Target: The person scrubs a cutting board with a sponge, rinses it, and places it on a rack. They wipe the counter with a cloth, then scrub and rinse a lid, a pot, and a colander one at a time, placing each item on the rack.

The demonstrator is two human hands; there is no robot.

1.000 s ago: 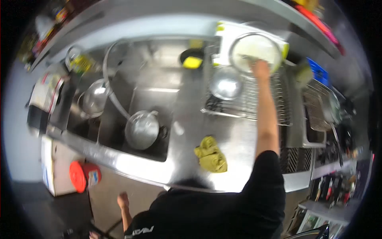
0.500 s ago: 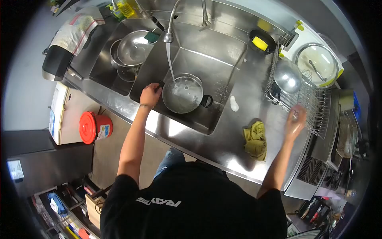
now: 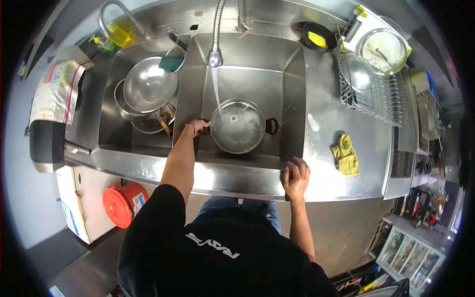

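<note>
Step in hand looked like running water (image 3: 216,86) into the pot (image 3: 237,143), in the sink (image 3: 252,81); L hand (image 3: 197,126) curled round its L handle (image 3: 205,130). R hand (image 3: 297,181), loosely open, held nothing; lifting prob. needed it on the R handle (image 3: 272,125).

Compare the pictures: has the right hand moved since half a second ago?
Yes, leftward: against the fixed sink, the right hand was well to the right, by the dish rack; now it is near the sink's front right corner.

Rm in sink (image 3: 269,57) behind pot (image 3: 242,143) (obst.: faucet (image 3: 214,58) + stream (image 3: 216,89))
</note>
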